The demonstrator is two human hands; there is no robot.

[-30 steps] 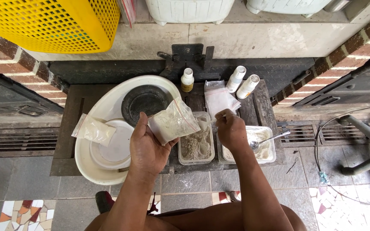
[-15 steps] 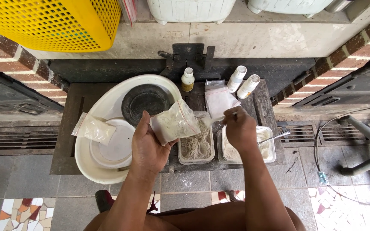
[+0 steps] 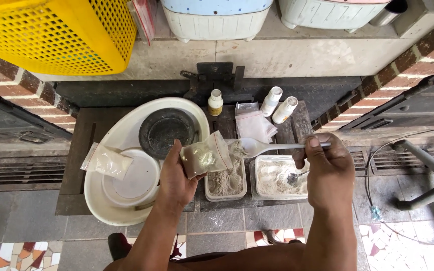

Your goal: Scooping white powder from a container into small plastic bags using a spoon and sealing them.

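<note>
Crinkled clear plastic bag (image 3: 207, 158) of pale grey powder sits pinched in the left hand (image 3: 174, 178), mouth turned right. Right hand (image 3: 327, 168) clenches a smooth white plastic spoon (image 3: 267, 147), its bowl at the bag's mouth, above two square tubs (image 3: 254, 180) of powder on the dark table (image 3: 81, 150). Bottles (image 3: 277, 105) stand beyond; a white oval basin (image 3: 121, 135) crowds the left.

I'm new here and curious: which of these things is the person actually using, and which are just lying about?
In use: left hand, small plastic bag of powder, right hand, white spoon, two powder tubs.

Lying about: yellow basket, three small bottles, spare bag, white basin.
</note>
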